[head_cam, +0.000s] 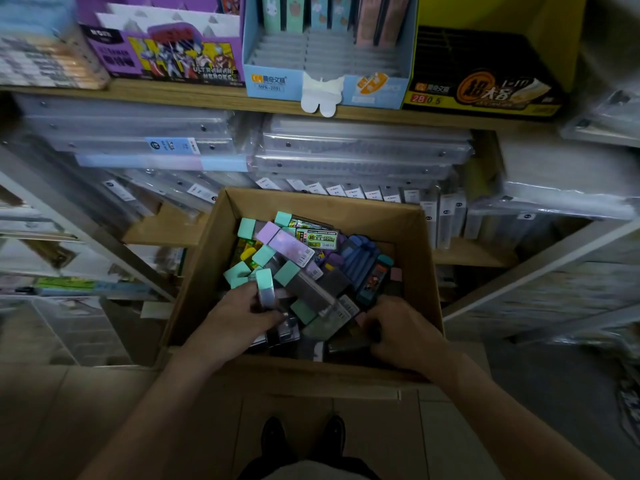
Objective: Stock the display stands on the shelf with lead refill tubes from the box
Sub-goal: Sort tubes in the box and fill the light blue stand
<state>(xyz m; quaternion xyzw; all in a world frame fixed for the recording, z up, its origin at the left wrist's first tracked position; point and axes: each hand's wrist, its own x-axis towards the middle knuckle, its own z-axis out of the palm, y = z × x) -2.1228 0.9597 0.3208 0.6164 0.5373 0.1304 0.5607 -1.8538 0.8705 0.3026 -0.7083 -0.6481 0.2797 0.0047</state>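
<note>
Here, left hand [242, 315] fingers [266, 311] wrap a mint-capped tube [266, 289].

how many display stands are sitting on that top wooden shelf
3 clear ones. The purple display stand sits left, the light blue display stand in the middle, and the yellow and black display stand on the right. Blurred stock at the far left edge may hide another.

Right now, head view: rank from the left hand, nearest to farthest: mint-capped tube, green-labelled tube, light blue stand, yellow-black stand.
From the left hand:
1. Mint-capped tube, in its fingers, at the box's near left.
2. Green-labelled tube, further back in the box, mid-pile.
3. Light blue stand, on the shelf, directly above.
4. Yellow-black stand, on the shelf, far right.
</note>
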